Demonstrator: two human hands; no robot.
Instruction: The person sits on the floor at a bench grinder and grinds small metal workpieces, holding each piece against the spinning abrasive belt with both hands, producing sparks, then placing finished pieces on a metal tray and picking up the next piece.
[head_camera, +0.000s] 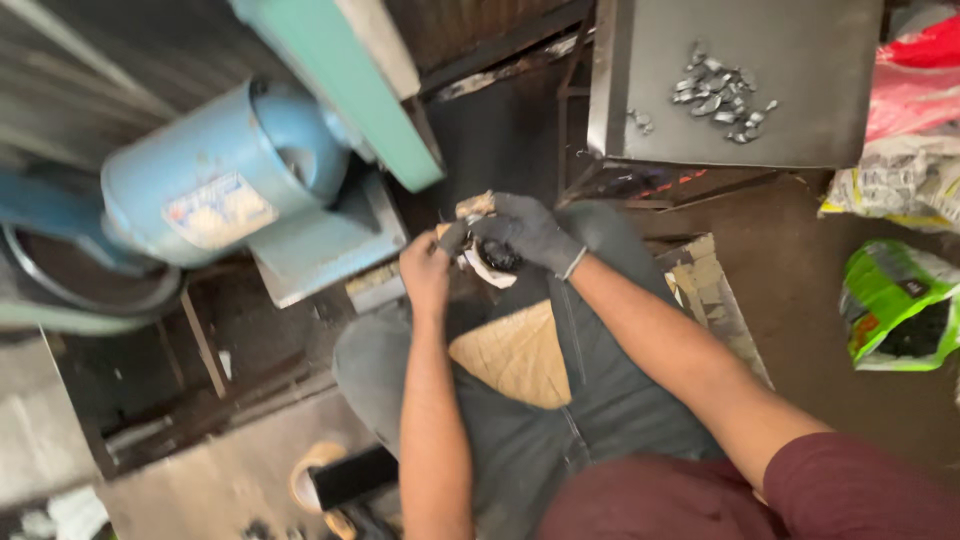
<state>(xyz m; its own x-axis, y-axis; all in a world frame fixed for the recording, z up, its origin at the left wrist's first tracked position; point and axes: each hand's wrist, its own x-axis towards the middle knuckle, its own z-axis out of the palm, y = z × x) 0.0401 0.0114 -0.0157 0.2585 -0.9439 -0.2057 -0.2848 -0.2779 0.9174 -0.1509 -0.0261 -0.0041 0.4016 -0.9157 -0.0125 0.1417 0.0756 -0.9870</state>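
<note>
My right hand (528, 232) wears a dark grey glove and closes over a small dark round part with a white rim (492, 266). My bare left hand (426, 270) pinches the same part from the left side. Both hands meet above my knees, in front of a blue motor (215, 180). What the part is cannot be made out; most of it is hidden under the glove. A quilted tan pad (517, 354) lies on my lap below the hands.
A green machine frame (350, 90) rises beside the motor. A dark metal tray (760, 120) at the upper right holds several small shiny metal pieces (720, 95). Green (895, 300) and red (915, 80) plastic bags lie at the right. A sandal (320, 480) shows at the bottom.
</note>
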